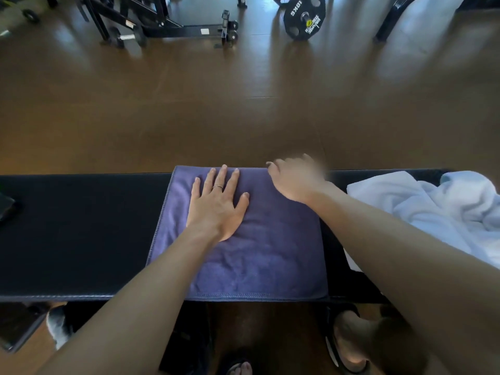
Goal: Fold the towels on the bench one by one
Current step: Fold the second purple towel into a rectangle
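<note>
A purple towel [259, 255] lies flat as a folded rectangle across the middle of the black padded bench [81, 228]. My left hand [216, 204] presses palm-down on its far left part, fingers spread, with a ring on one finger. Blurred by motion, my right hand [295, 180] rests on the towel's far right corner at the bench's far edge; whether it pinches the cloth I cannot tell. A crumpled white towel [433, 209] lies on the bench to the right, partly under my right forearm.
A dark object [6, 209] sits at the bench's left end. Beyond the bench a brown floor stretches to gym frames [162, 20] and a 10 kg weight plate [304, 16]. My feet in sandals [349, 342] stand below the bench's near edge.
</note>
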The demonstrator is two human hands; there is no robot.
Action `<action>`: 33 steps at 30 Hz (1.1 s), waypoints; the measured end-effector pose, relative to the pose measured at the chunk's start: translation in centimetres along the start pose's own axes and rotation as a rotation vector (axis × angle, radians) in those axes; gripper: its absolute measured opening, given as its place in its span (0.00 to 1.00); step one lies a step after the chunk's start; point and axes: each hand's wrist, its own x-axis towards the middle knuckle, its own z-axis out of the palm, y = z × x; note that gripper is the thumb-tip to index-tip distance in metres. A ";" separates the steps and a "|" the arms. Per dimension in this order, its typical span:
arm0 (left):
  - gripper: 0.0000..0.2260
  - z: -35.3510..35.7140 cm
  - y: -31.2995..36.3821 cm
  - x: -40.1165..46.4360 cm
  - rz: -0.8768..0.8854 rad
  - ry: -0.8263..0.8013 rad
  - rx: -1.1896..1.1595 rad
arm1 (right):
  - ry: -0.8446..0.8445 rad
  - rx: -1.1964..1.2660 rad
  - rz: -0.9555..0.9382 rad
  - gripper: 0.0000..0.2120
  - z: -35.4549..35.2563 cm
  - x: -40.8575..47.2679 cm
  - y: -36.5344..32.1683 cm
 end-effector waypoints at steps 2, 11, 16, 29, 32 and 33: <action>0.29 0.0 0.0 -0.1 0.006 0.005 -0.001 | -0.033 -0.004 0.115 0.28 0.4 -0.1 1.7; 0.31 -1.3 2.3 -2.8 0.231 0.255 -0.081 | -0.003 0.181 0.235 0.22 -0.5 -0.2 3.7; 0.25 -2.3 7.5 -10.8 0.711 0.184 -0.034 | -0.006 0.379 0.277 0.22 -1.4 -0.1 3.9; 0.18 -0.5 7.2 -14.6 0.804 0.239 0.051 | 0.121 0.216 0.231 0.19 -1.6 -0.7 3.7; 0.24 -2.0 2.8 -13.9 0.778 0.209 0.125 | 0.271 -0.067 0.041 0.18 -2.1 -2.6 2.0; 0.24 -2.4 1.0 -13.7 0.753 0.176 0.150 | 0.315 -0.101 -0.048 0.17 -2.2 -3.4 1.2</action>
